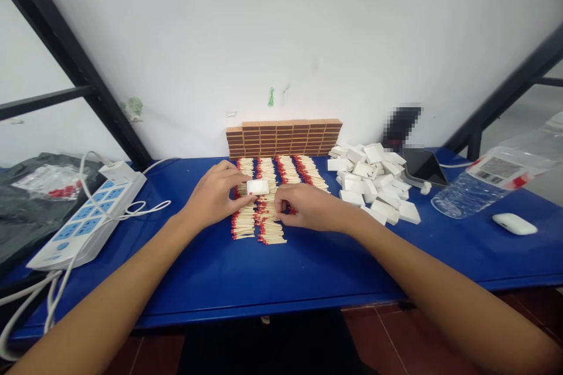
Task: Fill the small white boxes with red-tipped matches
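1. The left hand pinches a small white box between thumb and fingertips and holds it just above the matchsticks.
2. The right hand lies just beside the left one, palm down, with its fingers curled onto the same matchsticks. Whether it actually grips any cannot be told.
3. The matchsticks lie in neat red-tipped rows on the blue table, running from under both hands away towards the wall.
4. Beyond the fingertips, at the far end of those rows, a stack of brown sleeves stands against the wall.
5. Just outward of the right hand sits a loose pile of white boxes. Farther out on that side lie a phone, a water bottle on its side, and a white case.
6. Outward of the left hand, well apart, a power strip lies with its cables.
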`<state>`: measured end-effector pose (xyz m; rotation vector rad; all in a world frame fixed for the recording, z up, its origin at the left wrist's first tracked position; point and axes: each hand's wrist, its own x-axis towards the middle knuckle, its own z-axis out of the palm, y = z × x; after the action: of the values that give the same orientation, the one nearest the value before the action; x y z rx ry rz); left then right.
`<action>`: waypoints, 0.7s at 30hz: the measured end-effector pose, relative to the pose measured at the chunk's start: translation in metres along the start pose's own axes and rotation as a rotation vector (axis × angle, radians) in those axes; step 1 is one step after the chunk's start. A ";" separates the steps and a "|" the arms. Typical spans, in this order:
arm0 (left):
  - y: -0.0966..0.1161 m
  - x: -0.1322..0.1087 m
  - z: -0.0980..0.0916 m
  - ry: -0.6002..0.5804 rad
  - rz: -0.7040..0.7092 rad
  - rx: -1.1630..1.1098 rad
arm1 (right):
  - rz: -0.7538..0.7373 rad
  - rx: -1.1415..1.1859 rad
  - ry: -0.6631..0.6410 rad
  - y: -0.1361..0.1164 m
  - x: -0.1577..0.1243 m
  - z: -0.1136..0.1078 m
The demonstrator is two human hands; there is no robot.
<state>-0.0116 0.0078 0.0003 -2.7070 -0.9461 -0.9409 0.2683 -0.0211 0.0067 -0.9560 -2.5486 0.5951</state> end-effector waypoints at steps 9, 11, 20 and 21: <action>0.002 0.000 0.001 -0.009 0.018 0.008 | 0.015 0.140 0.063 0.001 0.002 -0.006; 0.003 0.000 0.001 -0.005 0.021 0.008 | 0.025 0.143 0.098 0.003 0.003 -0.007; 0.011 0.002 0.000 -0.031 0.060 -0.075 | -0.082 0.027 0.268 0.003 0.006 -0.006; 0.012 0.002 0.000 -0.036 0.064 -0.079 | -0.088 0.021 0.279 0.003 0.006 -0.005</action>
<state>-0.0031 -0.0005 0.0028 -2.8103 -0.8405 -0.9402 0.2682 -0.0142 0.0109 -0.8494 -2.3176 0.4297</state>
